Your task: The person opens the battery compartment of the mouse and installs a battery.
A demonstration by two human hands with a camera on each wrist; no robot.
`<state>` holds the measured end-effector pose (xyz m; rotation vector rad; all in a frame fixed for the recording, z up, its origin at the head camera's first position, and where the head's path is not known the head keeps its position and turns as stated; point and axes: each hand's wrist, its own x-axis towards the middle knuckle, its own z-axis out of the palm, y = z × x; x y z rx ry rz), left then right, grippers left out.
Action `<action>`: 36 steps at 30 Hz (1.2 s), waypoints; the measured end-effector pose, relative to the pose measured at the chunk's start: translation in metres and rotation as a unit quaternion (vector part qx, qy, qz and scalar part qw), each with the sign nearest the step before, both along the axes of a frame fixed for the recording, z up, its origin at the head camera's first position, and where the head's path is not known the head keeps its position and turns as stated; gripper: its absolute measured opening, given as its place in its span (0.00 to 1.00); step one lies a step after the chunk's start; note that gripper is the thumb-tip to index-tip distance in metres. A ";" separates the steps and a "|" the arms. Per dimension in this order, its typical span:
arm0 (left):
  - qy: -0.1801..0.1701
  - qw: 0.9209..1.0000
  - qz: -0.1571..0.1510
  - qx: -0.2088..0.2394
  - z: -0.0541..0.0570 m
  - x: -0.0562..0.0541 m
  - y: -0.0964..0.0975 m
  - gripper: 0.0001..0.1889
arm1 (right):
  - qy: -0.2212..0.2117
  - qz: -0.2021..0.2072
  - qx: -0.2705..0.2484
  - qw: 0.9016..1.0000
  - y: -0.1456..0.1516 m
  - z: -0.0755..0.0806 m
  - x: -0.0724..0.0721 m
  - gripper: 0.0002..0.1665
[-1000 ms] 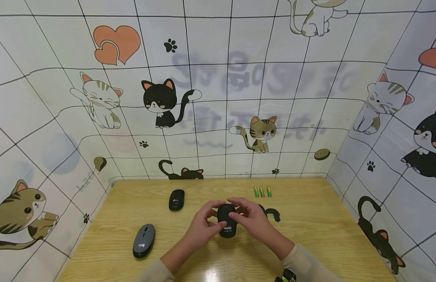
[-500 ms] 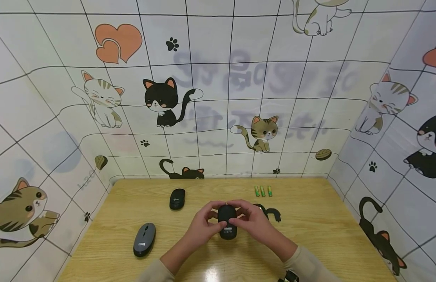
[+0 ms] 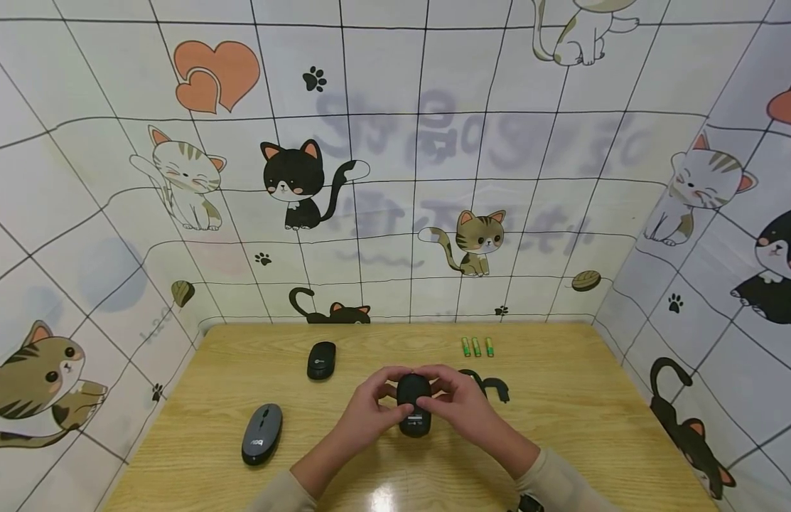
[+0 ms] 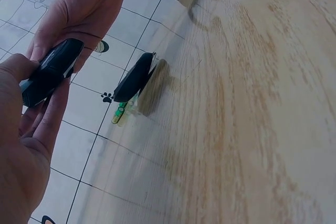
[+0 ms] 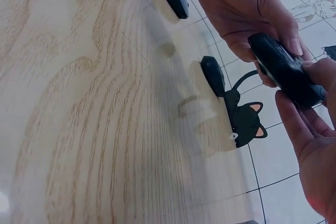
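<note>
Both hands hold a black computer mouse (image 3: 413,421) between them, a small pale label showing on the face turned up. My left hand (image 3: 374,402) grips its left side, thumb on that face and fingers around the far end. My right hand (image 3: 462,409) grips the opposite side in the same way, the two thumbs almost meeting. From the left wrist the mouse (image 4: 50,74) appears edge-on, raised above the table. The right wrist view also shows the mouse (image 5: 286,72) pinched between thumbs and fingers; the fingers partly hide its sides.
A grey mouse (image 3: 262,434) and a black mouse (image 3: 321,360) lie on the wooden table (image 3: 580,427) at the left. Behind my right hand is a curved black piece (image 3: 497,389). Several small green batteries (image 3: 476,347) stand in a row near the cat-patterned back wall (image 3: 382,249).
My right thumb has slid down the mouse's upturned face toward the left thumb. The mouse has shifted very slightly toward me; both hands keep their grip.
</note>
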<state>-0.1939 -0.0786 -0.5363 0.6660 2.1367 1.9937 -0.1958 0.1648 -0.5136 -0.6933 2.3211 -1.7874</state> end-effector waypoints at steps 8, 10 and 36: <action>-0.001 1.000 -0.003 -0.003 0.000 0.000 0.000 0.29 | 0.009 -0.009 0.010 1.000 0.000 -0.002 -0.001 0.25; -0.002 1.000 -0.002 -0.003 0.000 0.000 -0.001 0.29 | 0.008 -0.013 0.011 1.000 -0.001 -0.003 -0.002 0.25; -0.018 1.000 -0.010 -0.010 -0.009 0.000 0.003 0.28 | 0.087 -0.075 0.036 0.993 -0.002 -0.001 -0.006 0.26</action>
